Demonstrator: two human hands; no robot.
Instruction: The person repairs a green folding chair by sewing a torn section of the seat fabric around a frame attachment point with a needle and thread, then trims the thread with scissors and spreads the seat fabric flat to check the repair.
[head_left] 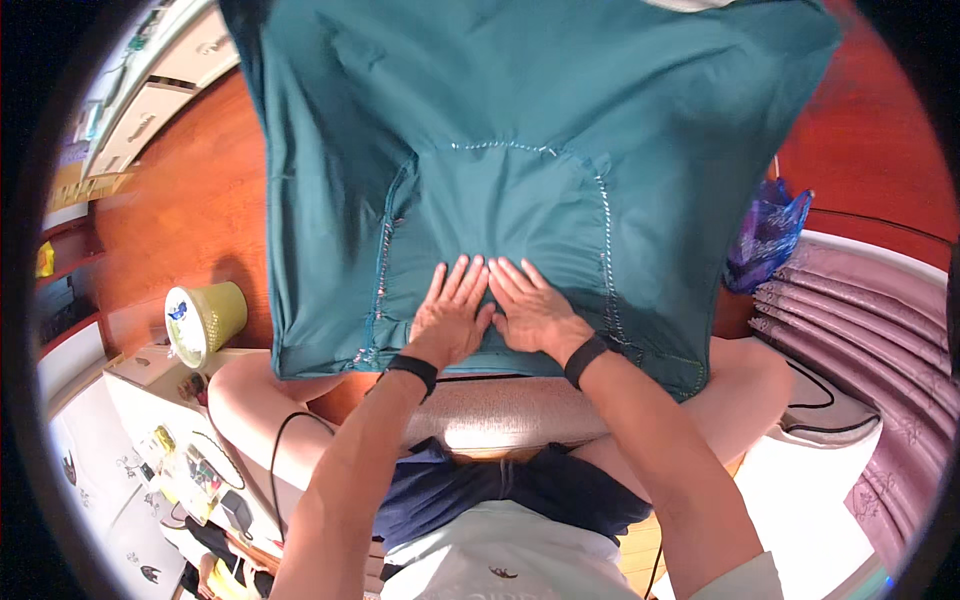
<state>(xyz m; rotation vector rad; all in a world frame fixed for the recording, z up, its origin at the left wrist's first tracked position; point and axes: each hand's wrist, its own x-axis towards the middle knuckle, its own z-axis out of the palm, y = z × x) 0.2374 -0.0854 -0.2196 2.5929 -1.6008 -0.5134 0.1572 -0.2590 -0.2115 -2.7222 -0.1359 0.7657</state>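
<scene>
A large dark teal cloth (500, 80) is spread out in front of me over a raised surface that it hides. Rows of light stitches (607, 230) frame a patch in its near middle, along the left, top and right. Flat on this patch lies my left hand (450, 318), fingers stretched forward. Beside it my right hand (530, 312) rests the same way, palm down, the thumbs and index fingers nearly meeting. Neither hand holds anything. A black band (412, 370) circles the left wrist, another band (585, 358) the right one.
Reddish wooden floor (165, 225) shows around the cloth. A yellow-green bin (225, 308) stands at the left, near a pale cabinet with small items. At the right are a blue plastic bag (765, 240) and pink curtains (860, 330). My bent legs flank the cloth's near edge.
</scene>
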